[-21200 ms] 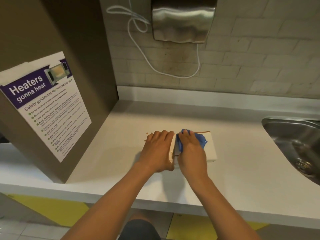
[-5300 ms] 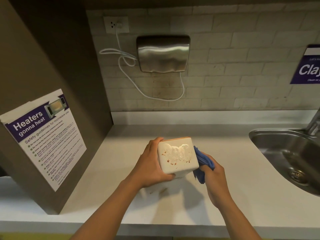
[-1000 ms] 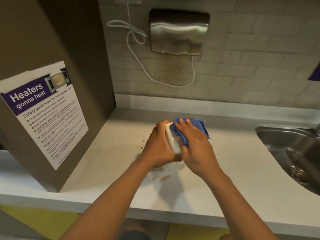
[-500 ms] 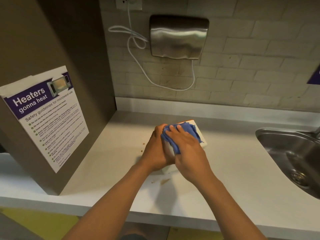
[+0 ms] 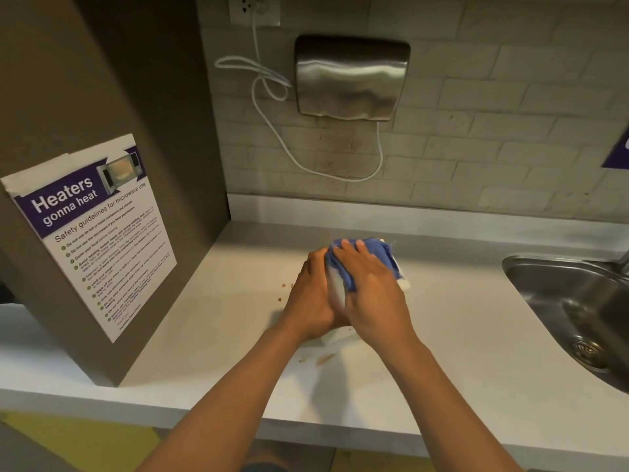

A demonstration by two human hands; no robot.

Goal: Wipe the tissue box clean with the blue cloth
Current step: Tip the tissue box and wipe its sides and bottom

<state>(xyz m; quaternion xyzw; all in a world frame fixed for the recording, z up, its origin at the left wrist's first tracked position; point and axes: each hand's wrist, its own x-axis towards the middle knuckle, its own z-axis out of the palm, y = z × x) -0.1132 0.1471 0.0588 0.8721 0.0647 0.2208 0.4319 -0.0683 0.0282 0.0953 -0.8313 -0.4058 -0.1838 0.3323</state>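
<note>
Box (image 5: 335,291) sits tilted in our hands above the surface (image 5: 218,301), near its middle. Our left hand (image 5: 311,298) has its grip clamped on the box's left side; our right hand (image 5: 372,291) presses the cloth (image 5: 343,267) flat over the top. Crumbs (image 5: 284,291) lie just left.

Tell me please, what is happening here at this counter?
A person is cleaning a small white tissue box at a pale countertop. The left hand grips the box from its left side, and the right hand presses a crumpled blue cloth over its top. Most of the box is hidden by the hands. Brown crumbs lie on the countertop near the box. A steel sink is at the right.
</note>
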